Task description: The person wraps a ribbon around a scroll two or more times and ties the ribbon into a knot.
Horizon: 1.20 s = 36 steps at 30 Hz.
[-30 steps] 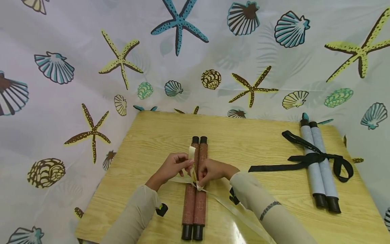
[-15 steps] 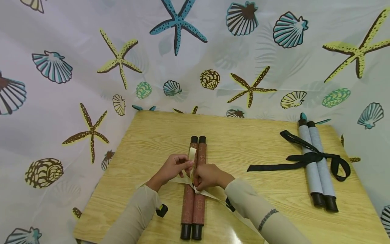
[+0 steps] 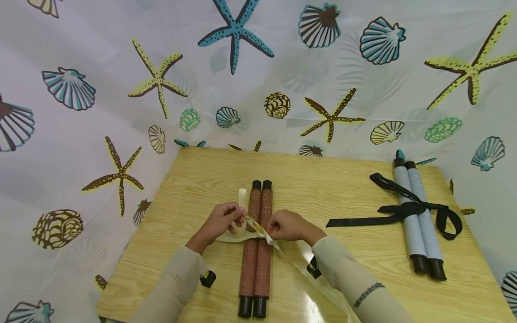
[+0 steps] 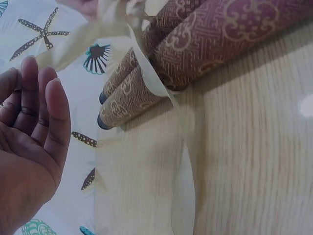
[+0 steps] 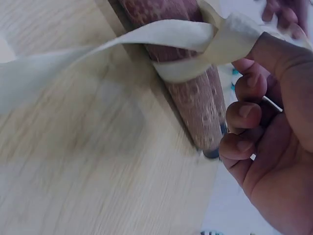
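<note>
A reddish-brown patterned scroll (image 3: pixel 256 264), its two rolls side by side with black end caps, lies lengthwise on the wooden table. A cream ribbon (image 3: pixel 231 238) wraps round its middle and crosses on top. My left hand (image 3: pixel 220 222), just left of the rolls, pinches a part of the ribbon that stands up in a loop. Over the right roll, my right hand (image 3: pixel 288 225) pinches the ribbon near the crossing. In the right wrist view the ribbon (image 5: pixel 166 33) passes between thumb and forefinger, the other fingers curled. A long ribbon tail trails toward the table's front right.
At the table's right lies a second scroll (image 3: pixel 416 233), pale blue with black caps, tied with a black ribbon (image 3: pixel 363 221) in a bow. A white cloth (image 3: pixel 250 80) printed with shells and starfish hangs behind the wooden table (image 3: pixel 323 188).
My left hand has moved left with its ribbon loop, and my right hand has shifted slightly right. The ribbon between them now stretches across the rolls. The scroll stays in place.
</note>
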{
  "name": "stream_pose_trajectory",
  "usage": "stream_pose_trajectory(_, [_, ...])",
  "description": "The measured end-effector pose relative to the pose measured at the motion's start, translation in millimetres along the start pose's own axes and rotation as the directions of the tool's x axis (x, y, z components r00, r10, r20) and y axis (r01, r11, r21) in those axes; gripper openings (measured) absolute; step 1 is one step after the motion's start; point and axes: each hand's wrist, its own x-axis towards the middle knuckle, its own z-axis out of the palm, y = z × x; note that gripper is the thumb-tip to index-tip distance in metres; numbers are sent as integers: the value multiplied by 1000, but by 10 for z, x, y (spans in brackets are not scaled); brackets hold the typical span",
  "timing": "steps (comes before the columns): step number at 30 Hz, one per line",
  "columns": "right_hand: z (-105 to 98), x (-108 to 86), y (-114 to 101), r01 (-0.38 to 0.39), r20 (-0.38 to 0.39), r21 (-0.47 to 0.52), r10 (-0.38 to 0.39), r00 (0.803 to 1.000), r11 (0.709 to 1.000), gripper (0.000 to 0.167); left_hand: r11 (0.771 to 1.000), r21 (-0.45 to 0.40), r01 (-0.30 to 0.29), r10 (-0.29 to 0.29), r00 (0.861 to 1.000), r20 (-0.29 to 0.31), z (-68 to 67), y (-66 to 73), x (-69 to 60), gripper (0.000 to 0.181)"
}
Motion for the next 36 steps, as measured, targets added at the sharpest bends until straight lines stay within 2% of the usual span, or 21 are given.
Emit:
stream_pose_trajectory(4, [-119, -127, 75, -14, -54, 75, 18, 998, 997, 17, 1000, 0, 24, -24, 999, -26, -83, -58, -5, 36])
stream_pose_trajectory(10, [-237, -241, 155, -47, -88, 169, 63, 994, 985, 14, 997, -19, 72, -73, 994, -76, -205, -155, -32, 36])
stream_pose_trajectory(19, [-325, -349, 308, -79, -107, 182, 100, 989, 980, 15, 995, -16, 102, -103, 990, -95, -321, -228, -71, 42])
stream_pose_trajectory(25, [-378, -472, 468, -111, -111, 171, 131, 985, 979, 17, 982, -27, 187, -189, 971, -145, -392, -295, -88, 40])
stream_pose_trajectory(28, [-407, -540, 554, -129, -103, 181, 149, 983, 975, 16, 976, -32, 216, -219, 964, -150, -414, -306, -88, 41])
stream_pose_trajectory(36, [-469, -671, 697, -143, -60, 213, 159, 985, 967, 19, 966, -13, 259, -258, 950, -176, -455, -332, -108, 37])
